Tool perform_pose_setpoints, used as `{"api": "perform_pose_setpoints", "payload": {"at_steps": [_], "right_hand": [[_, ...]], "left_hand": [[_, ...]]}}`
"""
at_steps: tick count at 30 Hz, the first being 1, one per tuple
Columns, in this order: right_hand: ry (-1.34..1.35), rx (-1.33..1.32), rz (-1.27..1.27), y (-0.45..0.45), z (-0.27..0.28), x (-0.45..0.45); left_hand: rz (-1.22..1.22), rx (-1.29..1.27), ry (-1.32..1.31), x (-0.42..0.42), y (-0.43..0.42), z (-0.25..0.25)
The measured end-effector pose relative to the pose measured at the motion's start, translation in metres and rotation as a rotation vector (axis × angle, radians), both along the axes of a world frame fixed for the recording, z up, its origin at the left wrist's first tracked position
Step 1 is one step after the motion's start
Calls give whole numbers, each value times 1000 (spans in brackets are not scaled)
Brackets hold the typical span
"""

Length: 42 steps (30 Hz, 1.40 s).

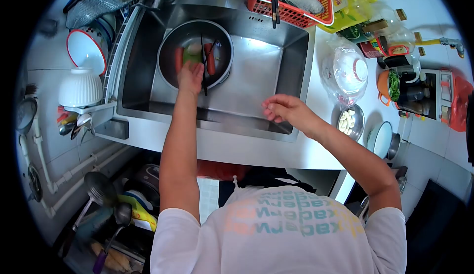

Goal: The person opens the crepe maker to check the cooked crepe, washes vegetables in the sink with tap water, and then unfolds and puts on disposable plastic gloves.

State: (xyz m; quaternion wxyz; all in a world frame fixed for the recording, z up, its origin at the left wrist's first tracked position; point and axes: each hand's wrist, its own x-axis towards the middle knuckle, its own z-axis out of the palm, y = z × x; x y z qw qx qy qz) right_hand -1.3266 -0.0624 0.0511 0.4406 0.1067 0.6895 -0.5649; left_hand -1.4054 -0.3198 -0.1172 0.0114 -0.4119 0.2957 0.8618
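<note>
My left hand (191,76) reaches over the near rim of a dark round pan (168,74) that stands in the sink. Its fingers are stretched out beside a green vegetable piece (192,56); whether they touch it I cannot tell. Two reddish-orange lengths, one on the left (178,59) and one on the right (211,59), lie in the pan with a pale rounded piece (194,48). A thin dark stick-like thing (203,64) crosses the pan's near rim. Over the sink's front right corner hangs my right hand (284,108), fingers loosely bent and apart, holding nothing visible.
The steel sink (256,71) surrounds the pan. Behind it, a red basket (316,12) carries bags and dark chopsticks (274,2). On the right counter are plastic-wrapped bowls (345,71), a dish of garlic cloves (348,121) and bottles (390,19). A rack at left holds bowls (81,86).
</note>
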Motion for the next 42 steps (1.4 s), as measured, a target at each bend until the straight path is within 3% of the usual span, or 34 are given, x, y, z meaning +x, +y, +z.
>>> {"api": "perform_pose_setpoints", "payload": {"at_steps": [6, 9, 17, 20, 23, 26, 30, 34, 37, 42], "right_hand": [[-47, 10, -31, 18, 7, 14], [-44, 20, -53, 24, 15, 18], [-64, 46, 6, 44, 36, 42], [-82, 65, -17, 49, 47, 45], [-100, 61, -59, 56, 48, 52], [-112, 61, -97, 60, 45, 59], [-116, 58, -122, 62, 45, 65], [-107, 56, -139, 63, 48, 62], [-93, 57, -144, 64, 49, 59], [-73, 50, -132, 57, 54, 51]], "left_hand": [[-266, -471, -66, 21, -10, 9], [-292, -645, 72, 13, -38, 17], [-67, -1295, 412, -68, -98, 84], [51, -1012, 311, -102, -99, 117], [-150, -967, 215, -127, -108, 127], [-54, -752, 192, -152, -115, 122], [-116, -953, 143, -170, -129, 105], [-1, -730, 278, -157, -135, 78], [-31, -866, 282, -157, -132, 77], [-75, -846, 241, -156, -134, 81]]}}
